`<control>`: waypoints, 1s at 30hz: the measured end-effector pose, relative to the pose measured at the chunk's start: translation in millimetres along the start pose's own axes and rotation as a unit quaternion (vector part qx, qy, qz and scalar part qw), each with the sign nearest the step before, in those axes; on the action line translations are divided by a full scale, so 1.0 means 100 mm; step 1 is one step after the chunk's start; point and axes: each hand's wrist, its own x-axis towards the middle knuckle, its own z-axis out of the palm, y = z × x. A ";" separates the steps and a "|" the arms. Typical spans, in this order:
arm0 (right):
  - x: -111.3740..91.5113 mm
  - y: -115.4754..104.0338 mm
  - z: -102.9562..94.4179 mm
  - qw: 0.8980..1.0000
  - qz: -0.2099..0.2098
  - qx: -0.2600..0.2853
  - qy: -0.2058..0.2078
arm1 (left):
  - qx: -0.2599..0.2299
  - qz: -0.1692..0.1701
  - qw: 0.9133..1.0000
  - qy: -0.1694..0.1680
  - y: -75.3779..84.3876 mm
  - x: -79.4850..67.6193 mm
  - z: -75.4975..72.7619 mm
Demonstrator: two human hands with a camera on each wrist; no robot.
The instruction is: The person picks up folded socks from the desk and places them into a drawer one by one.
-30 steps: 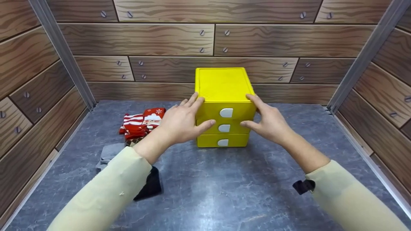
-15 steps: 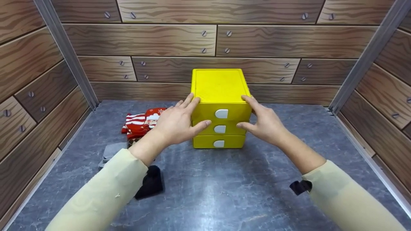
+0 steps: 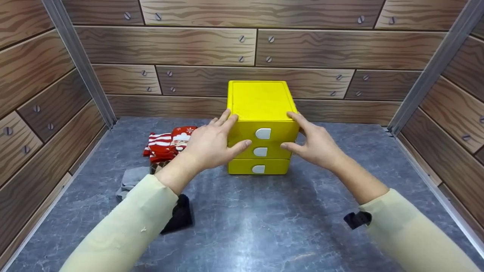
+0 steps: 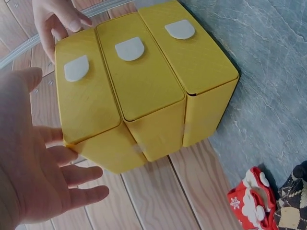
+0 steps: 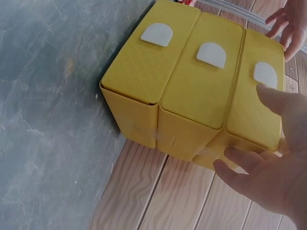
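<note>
A yellow drawer unit (image 3: 261,100) with three stacked drawers, each with a white half-round handle, stands upright on the grey surface in the head view. My left hand (image 3: 210,145) touches its upper left front edge, fingers nearly straight and thumb in front of the drawers. On the opposite side, my right hand (image 3: 315,145) rests its fingers along the upper right edge, thumb also before the front. In the left wrist view the left fingers (image 4: 79,175) are spread beside the unit's side. The right wrist view has the right thumb (image 5: 273,98) near the top drawer's handle (image 5: 265,74).
Left of the unit lie folded red and white Christmas socks (image 3: 170,143), a brown checked sock (image 3: 158,166), a grey folded cloth (image 3: 132,179) and a black one (image 3: 179,215) partly behind the left sleeve. Wood-patterned walls (image 3: 211,45) enclose the back and sides.
Between the first two frames the drawer unit shifts slightly left together with both hands. Since then there is hardly any movement, and the hands keep the same contact.
</note>
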 end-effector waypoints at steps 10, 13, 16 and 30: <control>0.32 -0.03 -0.36 0.999 0.011 -0.026 0.018 | 0.015 0.000 1.000 0.001 0.01 0.01 0.01; 0.47 0.00 -0.42 1.000 0.015 -0.027 -0.006 | 0.018 -0.004 1.000 0.000 0.01 0.01 0.02; 0.61 0.03 -0.45 0.999 0.024 -0.015 -0.041 | 0.020 -0.006 1.000 0.000 0.02 0.01 0.03; 0.93 0.15 -0.32 0.987 0.070 0.016 -0.142 | 0.037 -0.001 0.999 0.021 0.00 0.00 0.06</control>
